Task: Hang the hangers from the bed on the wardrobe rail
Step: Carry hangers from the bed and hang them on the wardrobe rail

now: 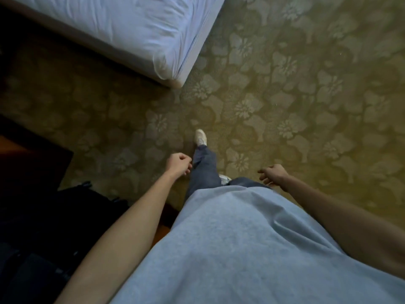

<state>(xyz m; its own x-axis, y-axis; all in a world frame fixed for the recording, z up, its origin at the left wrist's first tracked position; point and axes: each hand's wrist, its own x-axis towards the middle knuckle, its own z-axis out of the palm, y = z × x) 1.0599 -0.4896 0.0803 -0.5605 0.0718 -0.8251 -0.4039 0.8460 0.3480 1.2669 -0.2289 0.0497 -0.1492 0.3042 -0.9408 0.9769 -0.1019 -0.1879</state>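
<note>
We look down from the head camera and we see both hands empty. The left hand (178, 163) has its fingers curled loosely toward the palm and holds nothing; it hangs just beside the dark blue trouser leg (202, 170). The right hand (272, 174) is also loosely curled, with one finger pointing a little toward 9 o'clock, and it touches nothing.

The bed with a white wrinkled sheet (122, 29) is at 11 o'clock, and only its corner shows. We see no hangers on this part of the bed, so we cannot tell where they are.

The floor is an olive-green carpet with a pale flower pattern (295, 95). One white shoe (201, 137) steps forward at 12 o'clock from the hands. A dark black bag (72, 207), hard to make out, lies at 8 o'clock. The person wears a light grey shirt (236, 249).
</note>
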